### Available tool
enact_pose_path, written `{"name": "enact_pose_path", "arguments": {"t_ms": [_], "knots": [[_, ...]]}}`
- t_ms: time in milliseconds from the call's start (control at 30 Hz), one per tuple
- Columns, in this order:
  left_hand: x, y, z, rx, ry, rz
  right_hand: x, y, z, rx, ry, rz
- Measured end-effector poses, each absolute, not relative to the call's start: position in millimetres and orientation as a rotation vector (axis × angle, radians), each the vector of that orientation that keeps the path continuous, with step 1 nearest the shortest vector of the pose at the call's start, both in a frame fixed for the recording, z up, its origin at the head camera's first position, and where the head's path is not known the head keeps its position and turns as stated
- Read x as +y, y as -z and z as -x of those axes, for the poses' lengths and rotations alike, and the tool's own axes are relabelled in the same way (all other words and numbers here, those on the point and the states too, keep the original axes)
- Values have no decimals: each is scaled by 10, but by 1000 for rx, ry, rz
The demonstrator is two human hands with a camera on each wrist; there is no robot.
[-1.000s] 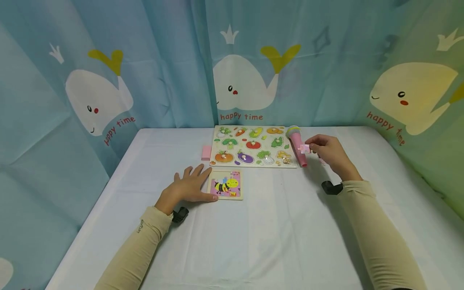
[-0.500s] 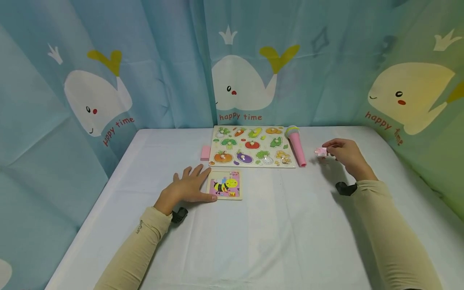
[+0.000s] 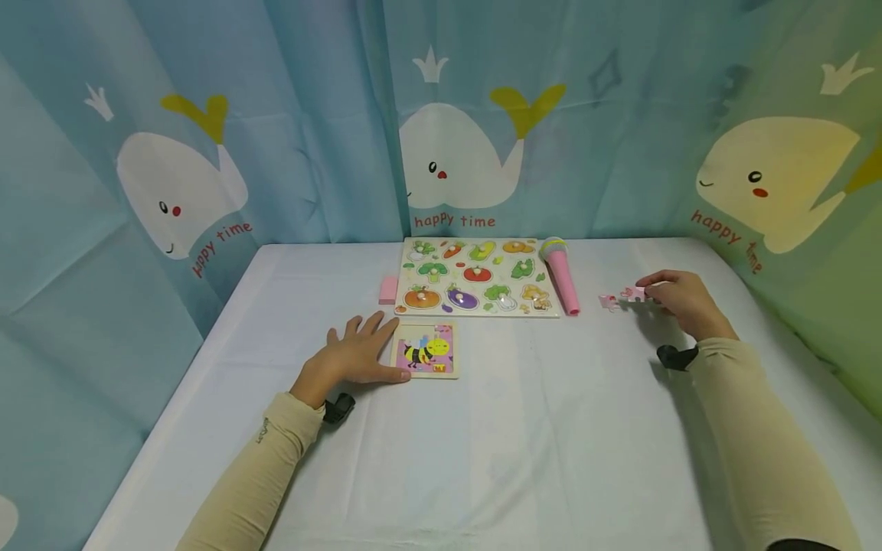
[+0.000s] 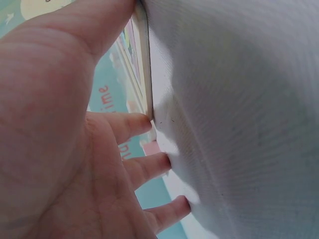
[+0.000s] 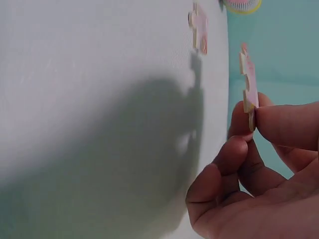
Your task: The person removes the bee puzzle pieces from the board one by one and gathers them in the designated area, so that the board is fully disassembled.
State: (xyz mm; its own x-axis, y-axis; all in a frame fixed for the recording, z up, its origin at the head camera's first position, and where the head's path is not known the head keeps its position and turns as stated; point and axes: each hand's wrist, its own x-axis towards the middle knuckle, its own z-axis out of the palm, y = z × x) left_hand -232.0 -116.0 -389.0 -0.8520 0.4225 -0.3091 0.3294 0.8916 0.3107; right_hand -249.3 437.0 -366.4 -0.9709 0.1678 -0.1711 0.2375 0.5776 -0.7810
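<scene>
A small square bee puzzle (image 3: 426, 350) in a pale wooden frame lies on the white-covered table. My left hand (image 3: 351, 353) rests at its left side with spread fingers, thumb at the near corner and index finger by the far one. Over at the right, my right hand (image 3: 682, 300) pinches a pink jigsaw piece (image 5: 250, 79) between thumb and index finger, held above the cloth. Another pink jigsaw piece (image 3: 609, 302) lies on the table just left of it, also seen in the right wrist view.
Behind the bee puzzle lies a larger vegetable peg board (image 3: 475, 277). A pink toy microphone (image 3: 562, 275) is along its right edge, and a pink block (image 3: 388, 290) at its left. A blue whale-print curtain (image 3: 331, 138) closes off the back and sides.
My right hand has moved right with the pinched jigsaw piece, away from the microphone, uncovering the piece on the table. My left hand stays at the bee puzzle.
</scene>
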Motion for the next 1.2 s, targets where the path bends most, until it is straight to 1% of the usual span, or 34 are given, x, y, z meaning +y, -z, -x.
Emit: {"name": "enact_pose_path", "arguments": {"t_ms": [400,667,900,1200], "knots": [[-1149,3892,2326,2686,-359,-569,4589,3739,2539,2630,1397,-390],[-1143,3873,2346,2688,-353,-576,4568,3725,2572,2645,1365,-381],[-1162,3880,2339,2687,-354,-563,4496,3745,2614,2684,1338,-457],[-1168,3882,2324,2681,-365,-560,4404,3730,2592,2626,1486,-643]]}}
